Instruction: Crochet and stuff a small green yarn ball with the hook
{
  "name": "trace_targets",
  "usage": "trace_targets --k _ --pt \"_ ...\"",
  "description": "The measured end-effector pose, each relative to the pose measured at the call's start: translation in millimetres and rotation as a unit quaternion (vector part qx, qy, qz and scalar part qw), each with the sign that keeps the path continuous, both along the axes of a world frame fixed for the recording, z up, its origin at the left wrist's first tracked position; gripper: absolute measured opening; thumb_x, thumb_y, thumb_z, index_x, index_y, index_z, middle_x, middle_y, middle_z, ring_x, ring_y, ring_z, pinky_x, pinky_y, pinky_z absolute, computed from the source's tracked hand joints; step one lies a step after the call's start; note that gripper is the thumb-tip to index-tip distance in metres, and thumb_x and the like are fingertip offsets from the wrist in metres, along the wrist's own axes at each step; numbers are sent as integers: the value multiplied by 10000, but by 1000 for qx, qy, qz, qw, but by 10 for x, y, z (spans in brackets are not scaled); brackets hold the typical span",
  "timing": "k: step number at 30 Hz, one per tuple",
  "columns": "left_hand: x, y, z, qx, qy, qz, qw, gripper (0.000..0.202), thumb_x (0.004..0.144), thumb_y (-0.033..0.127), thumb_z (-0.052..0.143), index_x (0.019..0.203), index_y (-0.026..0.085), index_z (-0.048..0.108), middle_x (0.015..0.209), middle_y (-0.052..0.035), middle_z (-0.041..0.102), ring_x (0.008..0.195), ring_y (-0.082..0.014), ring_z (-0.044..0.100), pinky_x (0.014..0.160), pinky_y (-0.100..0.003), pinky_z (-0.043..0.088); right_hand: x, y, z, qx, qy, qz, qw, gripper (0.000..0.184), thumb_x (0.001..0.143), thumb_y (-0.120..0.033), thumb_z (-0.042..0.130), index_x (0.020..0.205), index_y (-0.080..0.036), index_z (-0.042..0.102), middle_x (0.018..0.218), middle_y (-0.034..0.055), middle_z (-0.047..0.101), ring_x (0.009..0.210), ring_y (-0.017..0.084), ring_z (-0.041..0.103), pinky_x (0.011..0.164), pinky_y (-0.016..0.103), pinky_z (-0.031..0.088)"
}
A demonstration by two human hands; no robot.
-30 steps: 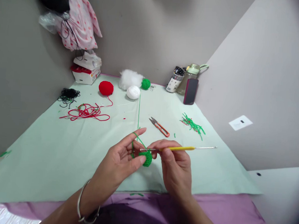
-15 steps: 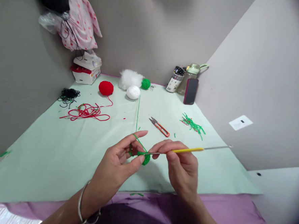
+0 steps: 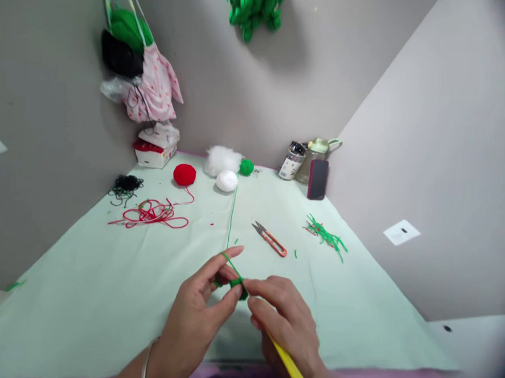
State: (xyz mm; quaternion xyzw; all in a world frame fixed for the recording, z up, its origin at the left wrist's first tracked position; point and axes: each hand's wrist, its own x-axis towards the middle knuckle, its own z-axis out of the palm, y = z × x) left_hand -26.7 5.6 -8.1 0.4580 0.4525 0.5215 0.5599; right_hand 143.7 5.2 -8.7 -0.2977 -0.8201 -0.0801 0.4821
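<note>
Between its thumb and fingers my left hand (image 3: 200,303) pinches a small green crochet piece (image 3: 243,294). Green yarn (image 3: 233,210) runs from the green ball (image 3: 246,167) at the back, over my raised left index finger and down to the piece. My right hand (image 3: 290,317) is closed on a crochet hook (image 3: 289,367), whose yellow handle slants toward me below the palm. Right fingertips touch the edge of the green piece, and they hide the hook's tip.
Orange-handled thread snips (image 3: 270,240) lie just beyond my hands. Green yarn scraps (image 3: 325,237) are to the right. Tangled red yarn (image 3: 154,214), a red ball (image 3: 184,174) and black yarn (image 3: 126,187) lie left. White stuffing (image 3: 222,160), a white ball (image 3: 227,181) and a phone (image 3: 318,180) stand farther back.
My right hand has turned, swinging the hook's handle from pointing right to pointing down toward me. The camera view has tilted up, showing hanging green things on the wall.
</note>
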Motion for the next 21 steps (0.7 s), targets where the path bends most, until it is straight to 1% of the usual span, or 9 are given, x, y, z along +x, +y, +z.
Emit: trace_targets --k 2,3,4,7,9,11,14,17,21 --pt "-43 10 -68 -18 -26 4 1000 421 826 283 824 1245 266 787 839 16 655 854 -169 678 937 -282 557 -50 24 -33 -27 44 14 999 197 1016 -106 569 1081 -241 697 909 77 834 733 195 725 648 311 608" --pt "-71 16 -101 -19 -38 18 999 452 811 302 843 1257 253 789 824 13 657 838 -171 679 897 -270 564 -84 39 -48 -43 76 28 996 199 1035 -129 543 1086 -244 697 908 79 830 747 199 737 664 318 616" --pt "-102 23 -131 -31 -48 -7 998 484 809 317 856 1282 243 781 838 2 669 839 -177 682 873 -275 570 -123 54 -62 -64 95 44 992 199 1045 -145 532 1086 -244 700 917 81 828 756 195 748 669 310 621" --pt "-186 31 -203 -56 -88 40 994 534 766 384 902 1261 212 795 847 -13 665 830 -185 673 823 -276 569 -252 100 -132 -111 117 67 985 201 1043 -156 536 1045 -234 721 909 82 813 756 181 760 643 266 615" --pt "-214 26 -252 -68 -106 44 991 581 739 442 922 1253 202 797 831 -13 654 807 -192 670 808 -290 566 -326 130 -220 -98 106 54 988 196 1028 -164 552 1032 -238 733 862 69 791 712 178 742 607 253 603" --pt "-217 20 -318 -77 -132 23 988 625 722 484 931 1260 199 790 826 -22 676 816 -214 686 834 -318 563 -377 157 -326 -52 102 22 993 181 1018 -212 571 1050 -260 742 803 45 758 621 171 693 561 251 587" --pt "-197 28 -448 -97 -177 -9 979 684 692 510 947 1273 193 776 899 -77 773 920 -273 731 895 -350 547 -408 188 -428 -38 60 0 997 264 1019 -188 546 1185 -278 730 833 39 756 633 167 695 582 245 594" --pt "-182 63 -572 -126 -216 -17 968 767 635 545 971 1276 175 770 952 -112 818 938 -291 752 885 -346 535 -418 207 -418 -41 20 1 999 249 1010 -155 555 1168 -247 724 826 41 743 637 156 693 568 221 574" --pt "-184 95 -654 -152 -244 -2 958 702 632 470 983 1247 191 790 972 -105 829 955 -280 763 899 -338 527 -438 215 -371 -55 9 18 998 281 984 -94 501 1139 -217 701 833 55 739 646 156 700 572 213 579"
